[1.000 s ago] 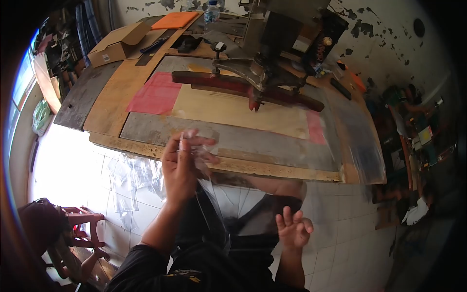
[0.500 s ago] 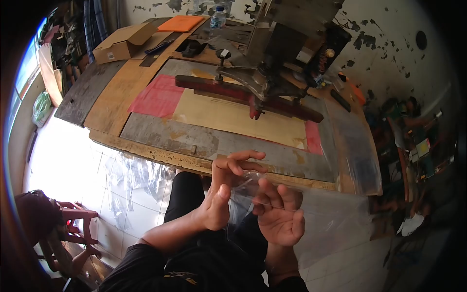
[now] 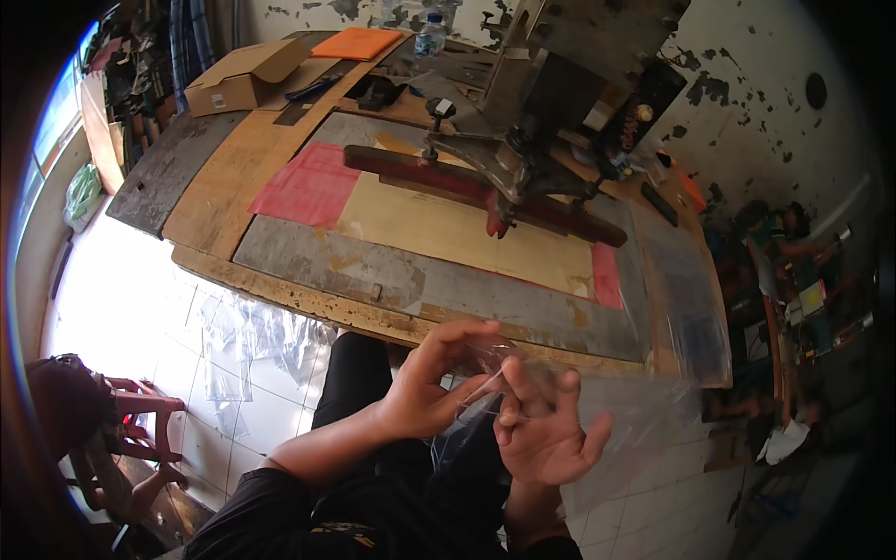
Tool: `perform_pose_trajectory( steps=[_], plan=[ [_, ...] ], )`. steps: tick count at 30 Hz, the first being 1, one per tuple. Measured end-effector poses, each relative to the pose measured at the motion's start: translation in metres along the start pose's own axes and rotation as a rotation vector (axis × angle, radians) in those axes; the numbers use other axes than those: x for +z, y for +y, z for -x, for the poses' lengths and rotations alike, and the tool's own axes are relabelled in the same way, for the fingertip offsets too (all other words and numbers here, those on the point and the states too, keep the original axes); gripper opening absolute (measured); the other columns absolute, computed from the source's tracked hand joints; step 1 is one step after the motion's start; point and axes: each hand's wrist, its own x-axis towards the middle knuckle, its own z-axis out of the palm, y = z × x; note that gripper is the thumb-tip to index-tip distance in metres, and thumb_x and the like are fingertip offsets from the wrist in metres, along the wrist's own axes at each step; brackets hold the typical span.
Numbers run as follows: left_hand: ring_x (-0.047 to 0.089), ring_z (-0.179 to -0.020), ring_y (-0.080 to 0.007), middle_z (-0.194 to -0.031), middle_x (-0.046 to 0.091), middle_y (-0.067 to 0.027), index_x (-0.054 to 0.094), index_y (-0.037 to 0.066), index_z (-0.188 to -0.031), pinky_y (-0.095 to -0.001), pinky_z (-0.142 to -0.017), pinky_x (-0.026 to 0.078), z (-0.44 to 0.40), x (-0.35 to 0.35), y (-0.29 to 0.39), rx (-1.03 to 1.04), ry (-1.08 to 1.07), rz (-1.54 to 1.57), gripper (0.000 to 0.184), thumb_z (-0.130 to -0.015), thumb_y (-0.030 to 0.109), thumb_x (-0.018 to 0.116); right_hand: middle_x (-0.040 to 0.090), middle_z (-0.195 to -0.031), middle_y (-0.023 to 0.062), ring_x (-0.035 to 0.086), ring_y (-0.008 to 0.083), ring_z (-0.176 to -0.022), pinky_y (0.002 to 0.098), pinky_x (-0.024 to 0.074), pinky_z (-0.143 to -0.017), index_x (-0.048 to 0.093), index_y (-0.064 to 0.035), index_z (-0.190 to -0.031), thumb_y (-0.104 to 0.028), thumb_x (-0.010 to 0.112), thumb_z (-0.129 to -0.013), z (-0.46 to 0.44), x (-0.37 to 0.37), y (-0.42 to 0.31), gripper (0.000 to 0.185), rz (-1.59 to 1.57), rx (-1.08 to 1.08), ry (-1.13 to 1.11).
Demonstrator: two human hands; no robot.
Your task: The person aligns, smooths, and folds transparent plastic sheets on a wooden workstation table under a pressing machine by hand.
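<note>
A clear plastic sheet [image 3: 644,411] hangs in front of the table edge, its glossy folds bunched between my two hands. My left hand [image 3: 437,375] curls around a fold of it, the thumb pressed toward the fingers. My right hand [image 3: 553,427] is palm up against the sheet, thumb spread away and some fingers bent toward the left fingertips. The film passes by the right fingers, and most of it spreads out to the right behind that hand. Where exactly the sheet's edges lie is hard to see.
Ahead stands a worktable [image 3: 308,289] with a press machine [image 3: 551,112] and its red bar [image 3: 448,187] above a cream sheet [image 3: 411,215]. A cardboard box [image 3: 238,79], orange folder [image 3: 357,43] and bottle [image 3: 430,37] sit behind. Plastic pieces [image 3: 229,345] lie on the floor near a person [image 3: 70,420].
My left hand has closed from raised, spread fingers onto the plastic, its thumb moving right. My right hand has shifted slightly right, its thumb spreading outward. The view has tilted slightly.
</note>
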Motion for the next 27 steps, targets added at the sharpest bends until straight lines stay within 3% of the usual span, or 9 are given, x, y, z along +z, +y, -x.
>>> perform_pose_trajectory(
  steps=[2, 3, 5, 8, 18, 23, 27],
  plan=[
    [0.069, -0.126, -0.0312, -0.131, 0.069, -0.0250, 0.039, 0.001, -0.150, -0.0419, -0.105, 0.057, 0.004, 0.001, -0.005, -0.009, 0.008, 0.037, 0.055, -0.104, 0.000, 0.067, 0.003, -0.172, 0.0431, 0.044, 0.0370, -0.135, 0.0442, 0.0380, -0.110, 0.013, -0.0240, -0.175, -0.075, 0.021, -0.108, 0.005, 0.000, -0.001, 0.084, -0.027, -0.008, 0.013],
    [0.069, -0.126, -0.0312, -0.131, 0.069, -0.0250, 0.039, 0.001, -0.150, -0.0419, -0.105, 0.057, 0.005, 0.002, -0.005, -0.009, 0.009, 0.037, 0.055, -0.104, 0.000, 0.067, 0.003, -0.172, 0.0431, 0.044, 0.0370, -0.135, 0.0442, 0.0380, -0.110, 0.013, -0.0240, -0.175, -0.075, 0.021, -0.108, 0.005, 0.000, 0.000, 0.084, -0.027, -0.007, 0.013],
    [0.076, -0.114, -0.0211, -0.129, 0.075, -0.0167, 0.058, -0.004, -0.138, -0.0307, -0.095, 0.059, 0.005, 0.005, -0.002, -0.052, 0.125, 0.052, 0.042, -0.100, 0.001, 0.074, 0.002, -0.173, 0.0418, 0.044, 0.0374, -0.135, 0.0446, 0.0392, -0.110, 0.016, -0.0238, -0.174, -0.076, 0.023, -0.108, 0.006, 0.001, 0.001, 0.085, -0.070, -0.035, 0.030],
    [0.078, -0.111, -0.0231, -0.127, 0.077, -0.0170, 0.061, -0.005, -0.132, -0.0304, -0.091, 0.061, 0.001, 0.005, 0.008, 0.053, 0.144, -0.101, 0.037, -0.099, 0.002, 0.076, 0.003, -0.173, 0.0405, 0.044, 0.0372, -0.135, 0.0445, 0.0397, -0.110, 0.018, -0.0242, -0.174, -0.077, 0.025, -0.107, 0.006, 0.004, 0.002, 0.085, -0.101, -0.050, 0.040],
    [0.080, -0.107, -0.0234, -0.120, 0.079, -0.0163, 0.064, -0.003, -0.129, -0.0312, -0.087, 0.063, 0.007, 0.010, 0.009, 0.028, 0.166, -0.209, 0.036, -0.096, 0.003, 0.079, 0.006, -0.174, 0.0391, 0.054, 0.0359, -0.129, 0.0453, 0.0390, -0.111, 0.021, -0.0235, -0.173, -0.079, 0.022, -0.106, 0.004, 0.001, 0.002, 0.087, 0.034, -0.129, -0.013],
    [0.080, -0.107, -0.0276, -0.119, 0.079, -0.0163, 0.066, -0.003, -0.125, -0.0327, -0.088, 0.063, 0.003, 0.009, 0.014, 0.067, 0.126, -0.272, 0.032, -0.096, 0.003, 0.079, 0.014, -0.176, 0.0312, 0.053, 0.0408, -0.135, 0.0503, 0.0376, -0.115, 0.023, -0.0205, -0.173, -0.080, 0.016, -0.105, 0.006, 0.000, 0.005, 0.090, 0.034, -0.173, 0.039],
    [0.079, -0.109, -0.0279, -0.117, 0.080, -0.0164, 0.064, -0.003, -0.126, -0.0337, -0.091, 0.062, 0.003, 0.005, 0.008, 0.096, 0.090, -0.260, 0.033, -0.097, 0.001, 0.077, 0.019, -0.176, 0.0294, 0.053, 0.0431, -0.136, 0.0517, 0.0383, -0.116, 0.020, -0.0165, -0.173, -0.081, 0.014, -0.105, 0.006, -0.006, 0.003, 0.094, 0.057, -0.212, 0.018]
  ],
)
